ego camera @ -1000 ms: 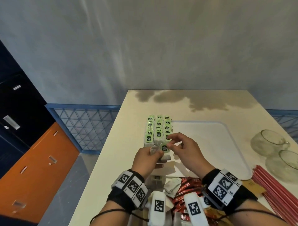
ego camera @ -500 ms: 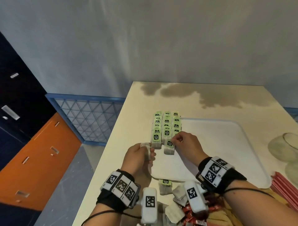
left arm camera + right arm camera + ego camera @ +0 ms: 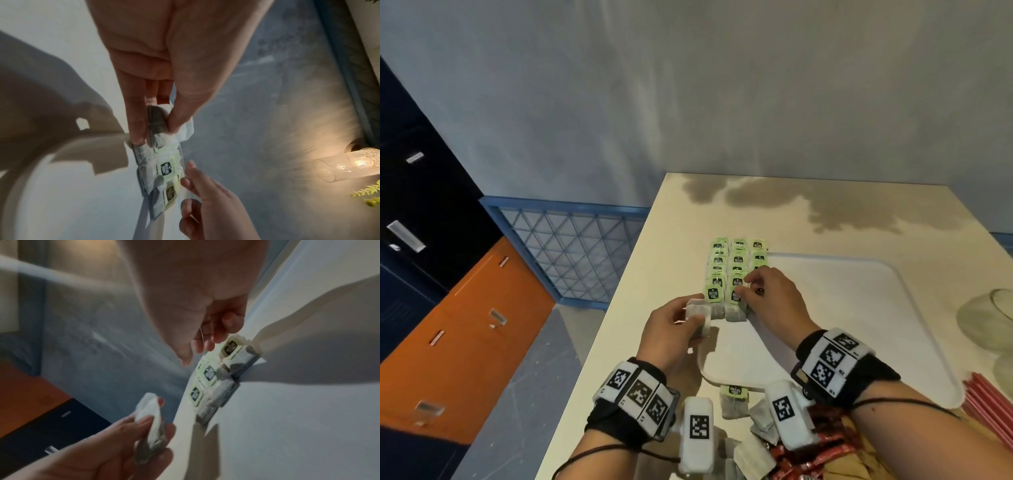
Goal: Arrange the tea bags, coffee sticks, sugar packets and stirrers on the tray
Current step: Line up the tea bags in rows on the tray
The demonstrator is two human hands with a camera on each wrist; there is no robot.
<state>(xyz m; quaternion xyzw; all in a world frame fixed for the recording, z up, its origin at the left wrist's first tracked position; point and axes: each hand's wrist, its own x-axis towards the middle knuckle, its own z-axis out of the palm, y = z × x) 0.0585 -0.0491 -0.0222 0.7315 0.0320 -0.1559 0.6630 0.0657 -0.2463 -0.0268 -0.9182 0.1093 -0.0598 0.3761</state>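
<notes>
We are pinching spare tea bags [image 3: 698, 317] in our left hand [image 3: 671, 337] while our right hand's [image 3: 774, 301] fingers [image 3: 751, 279] are pinching one onto the tray's [image 3: 859, 308] rows [image 3: 736, 270]; next goes alongside.

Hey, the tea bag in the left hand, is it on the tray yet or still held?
Still held. The left hand pinches the tea bag between thumb and fingers, beside the rows on the tray.

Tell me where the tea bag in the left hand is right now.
In the head view, the left hand pinches the tea bag just above the tray's near-left edge, beside the nearest end of the tea bag rows.
</notes>
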